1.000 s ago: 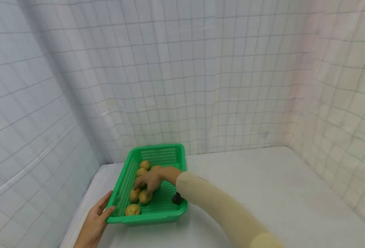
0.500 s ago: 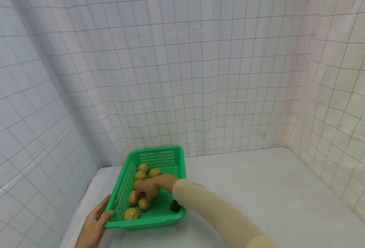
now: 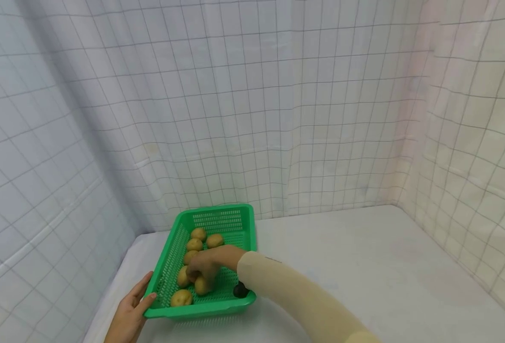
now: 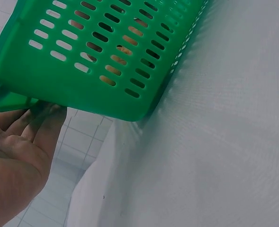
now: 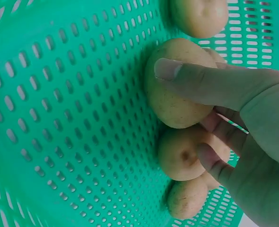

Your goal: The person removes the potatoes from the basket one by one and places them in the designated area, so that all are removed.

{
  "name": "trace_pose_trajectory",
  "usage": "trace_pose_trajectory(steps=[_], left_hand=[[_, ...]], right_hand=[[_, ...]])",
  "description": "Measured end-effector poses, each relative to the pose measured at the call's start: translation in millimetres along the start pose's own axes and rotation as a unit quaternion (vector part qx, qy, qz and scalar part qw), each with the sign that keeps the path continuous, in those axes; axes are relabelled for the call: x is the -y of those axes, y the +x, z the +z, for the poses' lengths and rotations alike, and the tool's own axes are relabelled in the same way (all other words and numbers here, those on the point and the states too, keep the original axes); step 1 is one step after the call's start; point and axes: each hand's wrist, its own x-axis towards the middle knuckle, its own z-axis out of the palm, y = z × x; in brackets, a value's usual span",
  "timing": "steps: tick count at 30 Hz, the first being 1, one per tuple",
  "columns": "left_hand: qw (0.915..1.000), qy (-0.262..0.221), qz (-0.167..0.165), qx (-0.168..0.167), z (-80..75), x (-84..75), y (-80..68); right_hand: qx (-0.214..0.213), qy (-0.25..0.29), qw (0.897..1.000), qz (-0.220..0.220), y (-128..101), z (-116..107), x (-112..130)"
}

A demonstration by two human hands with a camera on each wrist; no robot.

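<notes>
A green perforated plastic basket (image 3: 201, 310) stands on the left part of the white table, with several potatoes inside. My left hand (image 3: 131, 307) grips the basket's near left corner. In the left wrist view, the fingers of this left hand (image 4: 21, 151) reach under the rim. My right hand (image 3: 209, 267) is down in the basket and grips a potato (image 5: 182, 111). Its thumb lies across this potato in the right wrist view, with other fingers behind it. Another potato (image 5: 186, 153) lies against the held one, and a fingertip reaches it.
A separate potato (image 3: 181, 297) lies near the basket's front left corner; others line its left side, and one potato (image 3: 215, 240) lies farther back. White tabletop (image 3: 342, 267) extends to the right. Grid-lined white sheets (image 3: 278, 119) enclose the back and sides.
My right hand has lowered onto the potatoes and its fingers have closed round one. My left hand keeps its place on the basket corner. The head view has shifted slightly.
</notes>
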Motion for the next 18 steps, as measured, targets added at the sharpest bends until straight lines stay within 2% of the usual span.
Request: trace_pose_trajectory(steps=[2, 9, 14, 18], left_hand=[[1.0, 0.002, -0.005, -0.003, 0.6, -0.2, -0.1], [0.9999, 0.003, -0.011, -0.01, 2.4, -1.7, -0.7], [0.9996, 0.005, -0.021, -0.017, 2.7, -1.6, 1.2], [0.9996, 0.007, -0.023, -0.015, 1.5, 0.6, 0.6]], right_hand=[[-0.005, 0.001, 1.0, -0.01, -1, -1, -1], [-0.036, 0.054, 0.998, -0.024, -9, -15, -8], [-0.05, 0.053, 0.997, -0.039, -17, -26, -8], [-0.06, 0.079, 0.994, -0.052, -23, -33, -8]])
